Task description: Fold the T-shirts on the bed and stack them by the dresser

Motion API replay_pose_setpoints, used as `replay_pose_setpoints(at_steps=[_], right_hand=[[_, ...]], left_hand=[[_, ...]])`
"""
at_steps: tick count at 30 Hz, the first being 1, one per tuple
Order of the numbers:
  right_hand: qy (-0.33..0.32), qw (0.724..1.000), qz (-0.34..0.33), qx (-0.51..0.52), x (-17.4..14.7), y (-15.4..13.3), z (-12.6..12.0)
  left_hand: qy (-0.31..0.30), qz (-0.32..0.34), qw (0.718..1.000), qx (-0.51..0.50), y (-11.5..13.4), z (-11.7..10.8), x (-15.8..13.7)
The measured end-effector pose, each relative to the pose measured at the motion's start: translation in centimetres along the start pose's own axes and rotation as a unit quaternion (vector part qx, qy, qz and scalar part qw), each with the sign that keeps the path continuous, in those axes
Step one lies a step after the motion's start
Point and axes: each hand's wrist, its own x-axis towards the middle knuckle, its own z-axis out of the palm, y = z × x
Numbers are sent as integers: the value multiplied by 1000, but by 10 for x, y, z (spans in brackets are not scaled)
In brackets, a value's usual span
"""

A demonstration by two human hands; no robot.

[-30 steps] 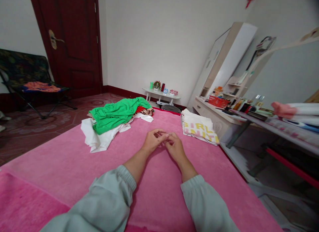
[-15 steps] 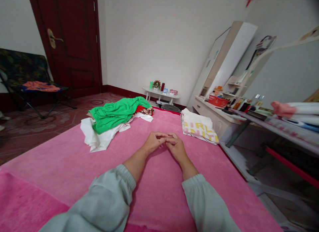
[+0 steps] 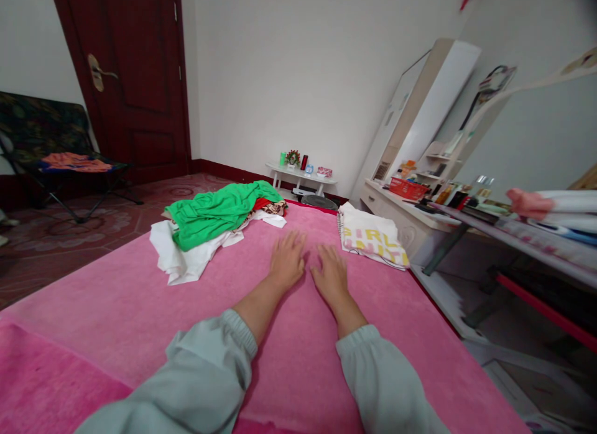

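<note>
My left hand [image 3: 288, 260] is held out over the pink blanket [image 3: 298, 359], its fingers stretched and spread, holding nothing. A short gap to the right, my right hand [image 3: 330, 271] is also open, palm down, with nothing in it. Ahead and left lies a loose heap of clothes: a green garment [image 3: 219, 213] on top and a white garment [image 3: 181, 260] under it, with red and patterned cloth showing at the heap's right end. A folded white shirt [image 3: 368, 235] with yellow and pink lettering rests ahead of my right hand, near the blanket's right edge.
A folding chair [image 3: 46, 135] with orange and blue cloth on it stands at left, by a dark red door [image 3: 135, 67]. A low white shelf [image 3: 303, 174] with small items is against the far wall. To the right is a dressing table [image 3: 373, 194] with a red box [image 3: 408, 188] and bottles.
My hands were touching at the fingertips; now they have come apart, with fingers extended forward. The clothes lie as before.
</note>
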Motion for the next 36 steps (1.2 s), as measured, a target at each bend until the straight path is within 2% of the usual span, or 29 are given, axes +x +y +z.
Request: replay_pose_setpoints(at_steps=[2, 3, 7, 15, 36], right_hand=[[43, 991, 39, -121, -1, -7, -2], [56, 984, 48, -163, -2, -10, -3], [53, 962, 50, -263, -4, -22, -1], [56, 957, 39, -283, -5, -28, 1], [64, 955, 35, -287, -4, -27, 2]], left_hand=[[44, 15, 983, 179, 2, 3, -3], [50, 12, 971, 234, 2, 4, -5], [43, 3, 946, 322, 1, 9, -9], [71, 21, 941, 329, 2, 9, -9], [84, 39, 941, 324, 5, 9, -9]])
